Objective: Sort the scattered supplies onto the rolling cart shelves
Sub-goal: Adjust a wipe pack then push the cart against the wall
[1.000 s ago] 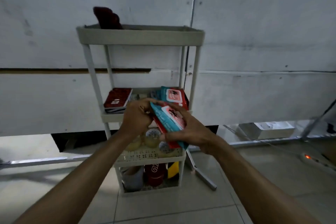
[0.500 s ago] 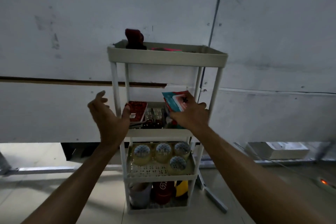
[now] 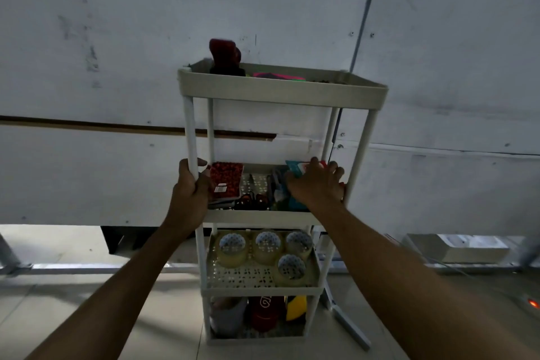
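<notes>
Your left hand [image 3: 190, 187] now grips the cart post [image 3: 191, 137], while your right hand [image 3: 315, 184], fingers spread, has pressed the wipes packs [image 3: 293, 168] under it onto the shelf.

Pale cream-white rolling cart [image 3: 280, 95], its shelf floors perforated with small dark holes. Dark maroon on the upright object [image 3: 223, 52] atop the highest shelf, beside a flat item [image 3: 277, 75] in neon pink and green. Deep red notebook [image 3: 226, 181] speckled with tiny lighter dots, a small white label near its lower edge. Teal wipes packet [image 3: 295, 168] with a white and red panel. Clear yellowish tape rolls [image 3: 233, 248], the holed shelf pattern visible through their cores. On the bottom shelf a grey pouch [image 3: 226, 316], a red can [image 3: 266, 313] with white script, and a yellow and black item [image 3: 296, 307]. Scuffed grey-white wall [image 3: 117, 23]; pale floor tiles [image 3: 163, 339]; white box [image 3: 455, 247]; glowing orange light [image 3: 532, 303].
</notes>
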The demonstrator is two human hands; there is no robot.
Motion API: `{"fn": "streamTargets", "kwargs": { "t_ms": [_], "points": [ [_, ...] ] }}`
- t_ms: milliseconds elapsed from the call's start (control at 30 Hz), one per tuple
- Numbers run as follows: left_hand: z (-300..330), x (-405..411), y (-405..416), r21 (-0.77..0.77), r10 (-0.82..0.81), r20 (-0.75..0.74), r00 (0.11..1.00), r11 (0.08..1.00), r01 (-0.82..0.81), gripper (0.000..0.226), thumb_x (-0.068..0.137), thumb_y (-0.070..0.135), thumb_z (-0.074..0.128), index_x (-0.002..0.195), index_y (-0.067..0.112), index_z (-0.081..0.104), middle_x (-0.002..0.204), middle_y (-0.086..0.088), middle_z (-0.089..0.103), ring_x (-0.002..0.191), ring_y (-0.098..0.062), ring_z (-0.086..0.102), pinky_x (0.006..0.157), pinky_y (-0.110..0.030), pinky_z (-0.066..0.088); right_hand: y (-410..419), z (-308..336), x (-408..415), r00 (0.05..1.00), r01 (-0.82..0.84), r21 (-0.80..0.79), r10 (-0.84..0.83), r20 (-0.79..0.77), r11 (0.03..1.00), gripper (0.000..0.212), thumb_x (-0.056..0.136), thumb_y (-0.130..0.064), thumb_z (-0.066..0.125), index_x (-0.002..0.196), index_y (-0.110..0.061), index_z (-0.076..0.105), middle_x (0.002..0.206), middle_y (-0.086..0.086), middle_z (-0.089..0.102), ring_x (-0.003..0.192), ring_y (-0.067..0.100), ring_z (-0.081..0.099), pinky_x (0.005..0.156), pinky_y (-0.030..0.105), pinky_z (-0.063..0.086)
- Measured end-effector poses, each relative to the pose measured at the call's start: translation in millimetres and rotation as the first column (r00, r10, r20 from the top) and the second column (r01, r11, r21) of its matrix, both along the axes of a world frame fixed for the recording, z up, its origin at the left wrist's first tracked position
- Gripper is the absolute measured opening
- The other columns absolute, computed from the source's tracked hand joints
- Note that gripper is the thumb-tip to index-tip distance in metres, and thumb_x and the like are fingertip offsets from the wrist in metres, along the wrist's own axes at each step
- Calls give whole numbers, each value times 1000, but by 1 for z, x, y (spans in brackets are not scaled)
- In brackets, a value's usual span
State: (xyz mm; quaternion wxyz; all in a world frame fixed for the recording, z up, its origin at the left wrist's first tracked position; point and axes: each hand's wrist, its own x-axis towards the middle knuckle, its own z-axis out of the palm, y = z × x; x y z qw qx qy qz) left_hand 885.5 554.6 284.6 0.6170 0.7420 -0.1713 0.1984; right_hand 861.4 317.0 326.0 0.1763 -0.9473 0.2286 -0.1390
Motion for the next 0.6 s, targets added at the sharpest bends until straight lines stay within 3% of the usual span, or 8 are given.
{"fn": "streamTargets", "kwargs": {
  "t_ms": [100,200,300,400,467,533,600],
  "points": [
    [-1,0,-2,-27,24,-7,1000,999,-24,7,102,22,43,107,16,42,78,0,62,65,-3,65,57,-23,56,3,-9,-17,979,-68,-113,88,184,991,73,89,-64,38,151,-31,21,160,11,9,146,34,7,111,56,23],
    [-2,-2,-3,-21,79,7,997,997,-79,16,100,26,47,97,11,46,73,2,56,61,-3,59,53,-16,48,4,-26,-39,922,-104,-204,171,348,974,66,89,-58,42,148,-30,30,159,9,18,145,32,16,109,56,34],
    [-8,-7,-4,5,90,45,995,996,-91,26,99,28,46,89,4,48,73,-12,45,62,-16,47,55,-20,40,-1,-53,-59,907,-108,-298,217,361,948,64,91,-55,45,147,-28,33,157,10,26,144,31,21,109,54,36],
    [-17,-7,-4,52,139,25,990,989,-140,34,100,26,42,95,-6,52,90,-28,44,76,-26,47,70,-39,44,-10,-69,-64,919,-100,-359,224,324,928,63,94,-56,40,149,-27,30,156,11,30,143,30,25,116,47,25],
    [-20,-6,-5,47,157,-6,988,987,-157,35,101,25,42,104,-8,52,96,-29,43,82,-29,47,84,-51,45,-12,-66,-61,922,-102,-355,222,316,929,60,96,-54,34,148,-26,28,156,10,29,144,29,24,116,44,22],
    [-22,-7,-7,40,177,-13,984,983,-177,31,101,24,44,109,-5,53,101,-25,40,93,-34,49,94,-50,44,-10,-58,-58,915,-102,-309,211,343,945,60,95,-53,34,147,-24,27,156,8,30,143,27,25,115,44,24],
    [-28,-8,-8,58,222,4,975,973,-222,31,97,26,52,116,1,50,107,-15,34,110,-33,45,100,-35,41,-9,-55,-61,869,-115,-238,214,446,964,59,92,-50,43,143,-22,33,150,7,38,137,24,33,109,42,31]
  ]
}}
